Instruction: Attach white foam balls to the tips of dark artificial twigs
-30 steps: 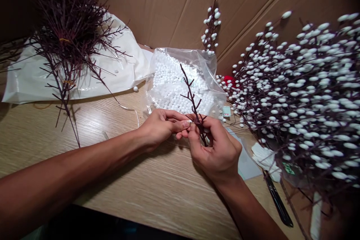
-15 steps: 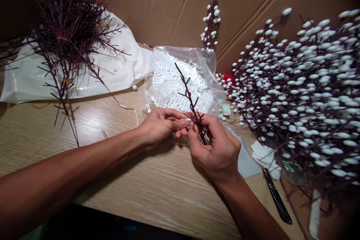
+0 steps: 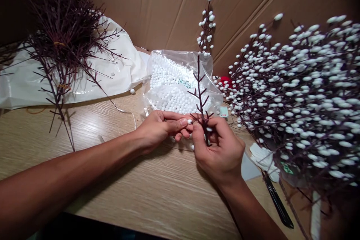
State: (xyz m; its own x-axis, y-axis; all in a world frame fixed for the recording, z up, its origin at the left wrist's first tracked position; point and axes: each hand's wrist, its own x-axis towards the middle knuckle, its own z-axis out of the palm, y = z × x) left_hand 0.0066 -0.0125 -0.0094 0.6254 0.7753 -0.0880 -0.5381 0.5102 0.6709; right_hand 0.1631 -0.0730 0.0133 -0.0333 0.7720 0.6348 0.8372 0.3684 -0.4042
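The left hand (image 3: 160, 127) pinches a small white oval bead (image 3: 189, 121) between thumb and fingers, while the right hand (image 3: 221, 146) has its grip closed around the lower part of a dark purple-brown branching twig (image 3: 200, 97), held roughly upright just right of the bead, above the middle of the desk (image 3: 140, 195). Whether the bead touches a side shoot is hidden by the close fingertips. The bead looks smooth and rounded, so too hard a squeeze could make it shoot out and roll over the bare near part of the desk. The stem appears thin, so a loose right grip might let it turn, and sideways pressure might bend a shoot. On the far side, the twig's upper part overlaps the clear plastic bag of white beads (image 3: 165, 86) in view; if they meet, a shoot could snag the film and spill some. Farther out, to the far left, the tied bundle of bare dark twigs (image 3: 64, 26) has splayed ends that might catch on the left forearm if it swung wide. To the right, the dense mass of white-tipped dark stems (image 3: 292, 90) could likewise tangle with the right arm.
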